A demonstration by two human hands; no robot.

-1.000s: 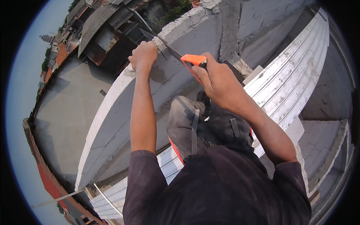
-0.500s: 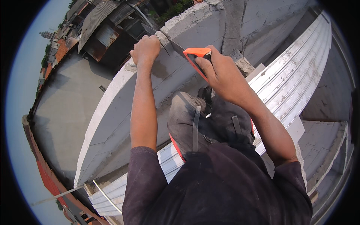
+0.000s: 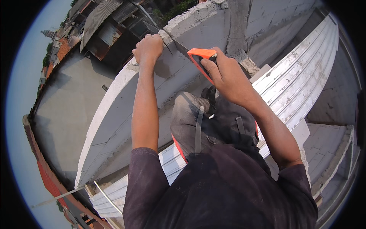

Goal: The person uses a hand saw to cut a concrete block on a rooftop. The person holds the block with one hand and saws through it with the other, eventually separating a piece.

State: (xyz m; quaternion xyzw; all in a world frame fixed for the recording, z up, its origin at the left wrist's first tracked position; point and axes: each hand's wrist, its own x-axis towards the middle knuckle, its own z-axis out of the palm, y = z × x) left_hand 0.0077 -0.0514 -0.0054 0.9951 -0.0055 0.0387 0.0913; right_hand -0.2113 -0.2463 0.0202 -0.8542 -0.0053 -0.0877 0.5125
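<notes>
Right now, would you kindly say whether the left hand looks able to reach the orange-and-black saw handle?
Probably yes: the saw handle has an exposed orange front near the left hand, with nothing visible between, though the right hand covers its rear.

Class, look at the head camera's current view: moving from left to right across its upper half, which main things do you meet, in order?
Sky, plain grey surface, left hand, orange saw handle, right hand, right-hand stretch of the ribbed metal sheet.
</notes>
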